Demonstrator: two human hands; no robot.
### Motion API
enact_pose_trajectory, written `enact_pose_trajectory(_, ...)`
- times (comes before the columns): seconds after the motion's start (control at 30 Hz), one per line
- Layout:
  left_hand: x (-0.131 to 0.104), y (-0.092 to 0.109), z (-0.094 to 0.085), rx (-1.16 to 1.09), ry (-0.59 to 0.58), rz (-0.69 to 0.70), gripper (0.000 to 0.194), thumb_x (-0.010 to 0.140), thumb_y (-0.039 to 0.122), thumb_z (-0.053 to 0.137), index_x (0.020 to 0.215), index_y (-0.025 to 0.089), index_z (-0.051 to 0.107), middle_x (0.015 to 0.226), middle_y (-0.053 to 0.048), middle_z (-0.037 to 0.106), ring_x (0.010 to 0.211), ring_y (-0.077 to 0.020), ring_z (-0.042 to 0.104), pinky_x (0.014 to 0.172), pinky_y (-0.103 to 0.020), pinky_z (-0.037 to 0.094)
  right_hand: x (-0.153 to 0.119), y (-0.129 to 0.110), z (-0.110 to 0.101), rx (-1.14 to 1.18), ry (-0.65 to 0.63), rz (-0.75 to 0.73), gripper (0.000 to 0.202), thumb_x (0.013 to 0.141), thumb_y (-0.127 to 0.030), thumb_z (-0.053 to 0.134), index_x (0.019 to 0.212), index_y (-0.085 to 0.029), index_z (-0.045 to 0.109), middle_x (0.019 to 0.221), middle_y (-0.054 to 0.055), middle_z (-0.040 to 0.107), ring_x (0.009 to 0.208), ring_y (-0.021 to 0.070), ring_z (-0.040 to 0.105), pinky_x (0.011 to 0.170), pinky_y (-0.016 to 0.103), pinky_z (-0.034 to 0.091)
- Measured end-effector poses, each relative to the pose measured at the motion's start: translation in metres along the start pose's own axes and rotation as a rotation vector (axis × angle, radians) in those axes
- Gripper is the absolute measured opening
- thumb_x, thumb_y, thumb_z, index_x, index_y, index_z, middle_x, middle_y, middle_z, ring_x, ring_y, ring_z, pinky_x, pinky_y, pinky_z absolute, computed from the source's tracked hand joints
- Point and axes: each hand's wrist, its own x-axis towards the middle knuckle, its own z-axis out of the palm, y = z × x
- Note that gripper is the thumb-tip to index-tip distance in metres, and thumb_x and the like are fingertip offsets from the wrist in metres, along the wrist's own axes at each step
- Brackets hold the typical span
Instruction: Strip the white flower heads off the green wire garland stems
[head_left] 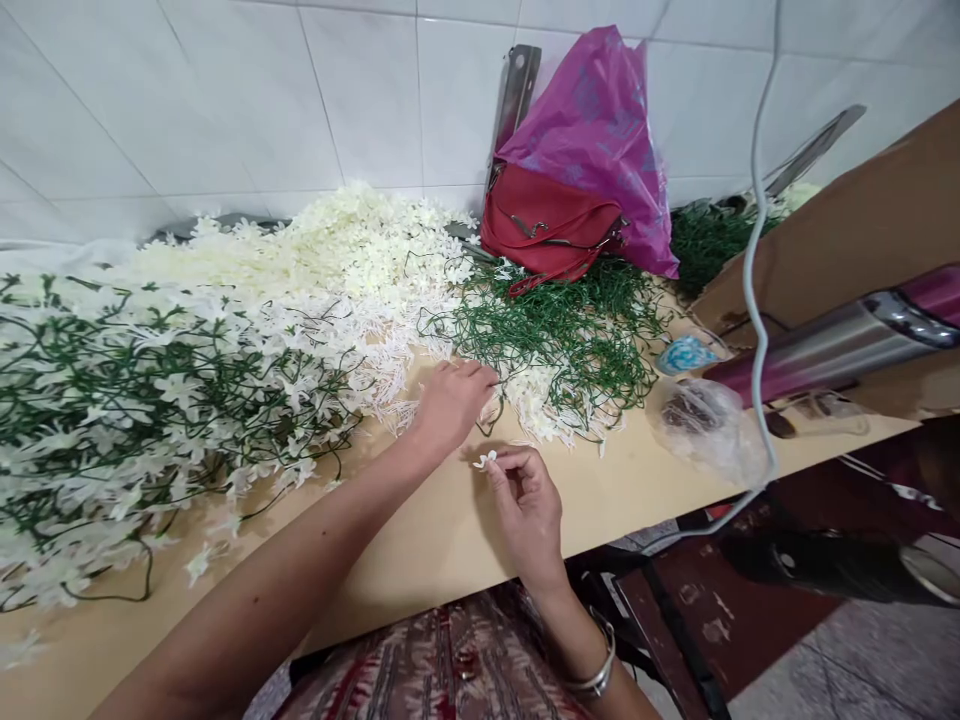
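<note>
My right hand [529,500] pinches a small white artificial flower [486,460] between thumb and forefinger, just above the table. My left hand [454,400] is at the near left edge of a tangle of green plastic stems [555,330], back upward, its fingers bent together and their tips mostly hidden. A thin green stem [491,418] shows right beside those fingertips; I cannot tell whether they grip it. Loose white petals [540,405] lie to the right of my left hand, partly under the stems.
A big heap of white flowers on green stems [180,390] covers the table's left, with cream blossoms [360,240] behind. A red handbag [555,220] and purple plastic bag [600,130] lean at the wall. Right are a clear bag [705,430], a steel flask [847,345] and a hanging grey cable [752,250].
</note>
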Motion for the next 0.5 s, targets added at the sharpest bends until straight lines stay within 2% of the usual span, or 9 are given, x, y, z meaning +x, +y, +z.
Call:
enact_pose_trajectory(0.03, -0.007, -0.006, -0.006, -0.035, 0.032, -0.05, 0.01, 0.1, 0.018, 0.065, 0.105, 0.019, 0.073, 0.101, -0.007, 0.078, 0.091, -0.0235, 0.071, 0.085, -0.037, 0.049, 0.0, 0.0, 0.0, 0.006, -0.005, 0.003, 0.013, 0.099, -0.031, 0.067, 0.09, -0.024, 0.062, 0.097, 0.004, 0.067, 0.097, 0.0209, 0.065, 0.092, 0.039, 0.051)
enact_pose_trajectory(0.1, -0.025, -0.017, -0.018, -0.276, 0.16, -0.227, 0.016, 0.099, 0.019, 0.066, 0.112, 0.022, 0.073, 0.102, -0.005, 0.077, 0.087, -0.0197, 0.071, 0.082, -0.033, 0.05, 0.0, -0.001, 0.0, 0.017, -0.017, 0.013, 0.013, 0.099, -0.032, 0.068, 0.09, -0.024, 0.063, 0.098, 0.004, 0.068, 0.097, 0.0211, 0.065, 0.092, 0.039, 0.051)
enact_pose_trajectory(0.13, -0.035, -0.022, -0.024, -0.412, 0.201, -0.318, 0.02, 0.097, 0.02, 0.069, 0.116, 0.023, 0.072, 0.095, -0.002, 0.076, 0.082, -0.0182, 0.07, 0.079, -0.031, 0.051, 0.0, -0.001, 0.0, 0.02, -0.019, 0.02, 0.013, 0.098, -0.032, 0.068, 0.089, -0.024, 0.063, 0.097, 0.004, 0.068, 0.097, 0.0212, 0.065, 0.092, 0.039, 0.051)
enact_pose_trajectory(0.27, -0.074, -0.03, -0.037, -0.895, 0.251, -0.572, 0.037, 0.091, 0.034, 0.075, 0.125, 0.023, 0.067, 0.08, 0.003, 0.065, 0.063, -0.013, 0.062, 0.06, -0.024, 0.047, 0.001, -0.004, 0.001, 0.005, -0.017, 0.084, 0.012, 0.096, -0.034, 0.072, 0.093, -0.024, 0.065, 0.093, 0.003, 0.069, 0.09, 0.0201, 0.065, 0.088, 0.037, 0.052)
enact_pose_trajectory(0.37, -0.094, -0.025, -0.039, -1.069, 0.289, -0.641, 0.038, 0.088, 0.039, 0.076, 0.12, 0.02, 0.068, 0.078, 0.004, 0.061, 0.062, -0.0118, 0.063, 0.061, -0.024, 0.049, 0.008, -0.01, 0.004, 0.058, -0.03, 0.161, 0.019, 0.091, -0.036, 0.077, 0.101, -0.024, 0.067, 0.091, 0.002, 0.068, 0.086, 0.0185, 0.064, 0.083, 0.033, 0.052)
enact_pose_trajectory(0.5, -0.107, -0.014, -0.04, -1.184, 0.298, -0.609, 0.029, 0.089, 0.043, 0.077, 0.105, 0.02, 0.07, 0.081, 0.001, 0.067, 0.073, -0.0144, 0.069, 0.071, -0.026, 0.054, 0.024, -0.021, 0.014, 0.222, -0.119, 0.277, 0.038, 0.081, -0.043, 0.086, 0.111, -0.025, 0.069, 0.089, 0.0, 0.069, 0.081, 0.0172, 0.063, 0.078, 0.03, 0.052)
